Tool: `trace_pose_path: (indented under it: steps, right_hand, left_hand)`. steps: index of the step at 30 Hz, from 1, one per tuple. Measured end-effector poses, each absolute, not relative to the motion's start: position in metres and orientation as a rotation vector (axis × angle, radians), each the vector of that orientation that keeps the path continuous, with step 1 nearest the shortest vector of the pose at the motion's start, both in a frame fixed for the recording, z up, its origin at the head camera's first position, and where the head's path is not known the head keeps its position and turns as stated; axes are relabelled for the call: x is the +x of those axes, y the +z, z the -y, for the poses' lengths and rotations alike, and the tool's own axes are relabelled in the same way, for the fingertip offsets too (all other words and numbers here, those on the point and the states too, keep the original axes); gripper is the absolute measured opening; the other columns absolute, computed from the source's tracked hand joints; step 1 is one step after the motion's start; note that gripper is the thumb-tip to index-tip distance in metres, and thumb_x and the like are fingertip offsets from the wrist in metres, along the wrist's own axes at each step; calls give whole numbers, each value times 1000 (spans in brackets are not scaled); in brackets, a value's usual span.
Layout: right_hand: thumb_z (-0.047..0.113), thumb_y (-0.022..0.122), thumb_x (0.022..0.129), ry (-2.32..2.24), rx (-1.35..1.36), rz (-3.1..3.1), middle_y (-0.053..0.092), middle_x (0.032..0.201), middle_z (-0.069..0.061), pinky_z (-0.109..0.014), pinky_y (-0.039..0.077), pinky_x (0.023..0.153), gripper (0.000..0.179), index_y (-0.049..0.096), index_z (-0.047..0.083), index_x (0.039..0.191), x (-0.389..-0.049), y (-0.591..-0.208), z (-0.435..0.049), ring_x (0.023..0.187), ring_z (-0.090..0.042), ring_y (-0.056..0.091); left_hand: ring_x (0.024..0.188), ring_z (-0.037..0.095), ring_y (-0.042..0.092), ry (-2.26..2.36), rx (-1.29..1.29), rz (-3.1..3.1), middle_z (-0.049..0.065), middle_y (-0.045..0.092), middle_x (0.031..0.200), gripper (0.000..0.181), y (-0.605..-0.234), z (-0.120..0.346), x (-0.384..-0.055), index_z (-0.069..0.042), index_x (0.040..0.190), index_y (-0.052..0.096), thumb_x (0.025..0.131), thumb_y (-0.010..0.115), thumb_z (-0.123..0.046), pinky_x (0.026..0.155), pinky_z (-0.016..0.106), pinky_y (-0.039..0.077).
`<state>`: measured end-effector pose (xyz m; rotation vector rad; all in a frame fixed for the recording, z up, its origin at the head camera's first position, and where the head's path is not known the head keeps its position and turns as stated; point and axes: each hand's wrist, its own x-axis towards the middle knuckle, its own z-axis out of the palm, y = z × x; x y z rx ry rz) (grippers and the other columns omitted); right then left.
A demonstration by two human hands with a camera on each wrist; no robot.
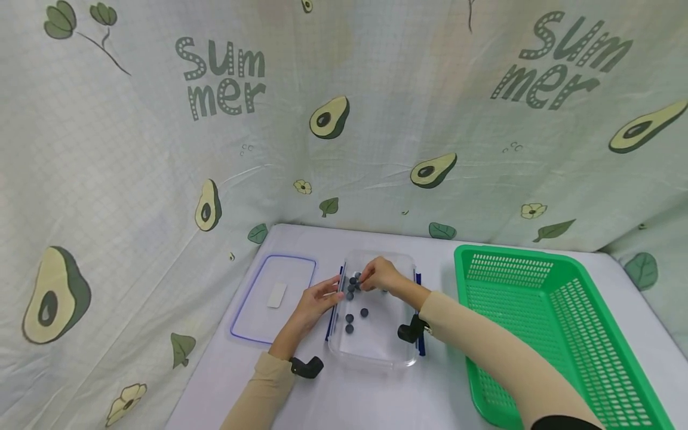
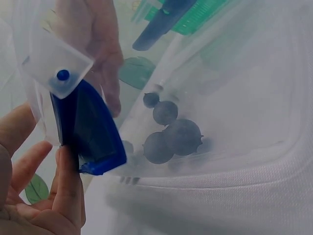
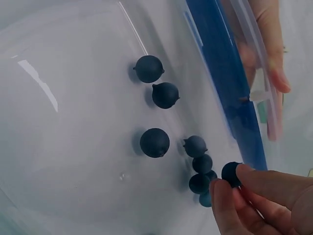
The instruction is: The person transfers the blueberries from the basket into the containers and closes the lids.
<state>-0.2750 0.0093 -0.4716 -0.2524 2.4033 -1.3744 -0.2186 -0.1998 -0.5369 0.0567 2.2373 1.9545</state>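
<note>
A clear plastic container (image 1: 376, 340) with blue side latches stands on the table, several dark blueberries (image 3: 154, 142) lying in it. My right hand (image 1: 381, 275) reaches inside near the far left corner. In the right wrist view its thumb and finger pinch one blueberry (image 3: 231, 175), close beside a small cluster of others. At the container's left side is my left hand (image 1: 317, 301), fingers fairly straight against the outer wall. The left wrist view shows its fingers (image 2: 68, 191) touching the hanging blue latch (image 2: 98, 132).
Left of the container lies a clear lid with a blue seal (image 1: 252, 286), a small white rectangular piece (image 1: 276, 295) on it. A large green plastic basket (image 1: 543, 286) stands to the right, under my right forearm. A printed curtain (image 1: 376, 119) hangs behind the table.
</note>
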Motion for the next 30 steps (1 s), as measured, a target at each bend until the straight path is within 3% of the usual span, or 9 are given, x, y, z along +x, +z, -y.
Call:
trace_pose_path:
  steps: [8, 13, 23, 30]
  right_hand:
    - [-14, 76, 79, -1350, -224, -2376, 69, 83, -12, -30, 59, 69, 16, 71, -11, 93, -279, -481, -8, 74, -19, 68]
    - [-12, 75, 80, -1363, -196, -2392, 70, 84, -11, -30, 59, 70, 16, 72, -11, 96, -279, -482, -9, 73, -18, 69]
    - [0, 70, 90, -1523, -282, -2228, 73, 94, -18, -47, 55, 88, 21, 68, -13, 107, -277, -472, -33, 87, -26, 72]
    - [5, 66, 96, -1745, -415, -2059, 70, 105, -23, -47, 52, 93, 29, 62, -15, 116, -274, -454, -71, 95, -29, 71]
  left_hand:
    - [118, 35, 59, 1964, 80, -2214, 20, 58, 133, 54, -532, 197, -221, -5, 143, 54, 94, 72, -19, 101, 43, 47]
    - [118, 35, 59, 1981, 63, -2201, 20, 58, 133, 54, -537, 199, -222, -6, 143, 54, 94, 72, -20, 101, 42, 47]
    - [120, 36, 58, 1950, 113, -2213, 20, 58, 135, 56, -538, 200, -217, -10, 143, 55, 93, 74, -25, 103, 45, 46]
    - [115, 31, 62, 1870, 205, -2364, 17, 61, 129, 53, -544, 203, -215, -8, 141, 57, 95, 71, -28, 98, 41, 50]
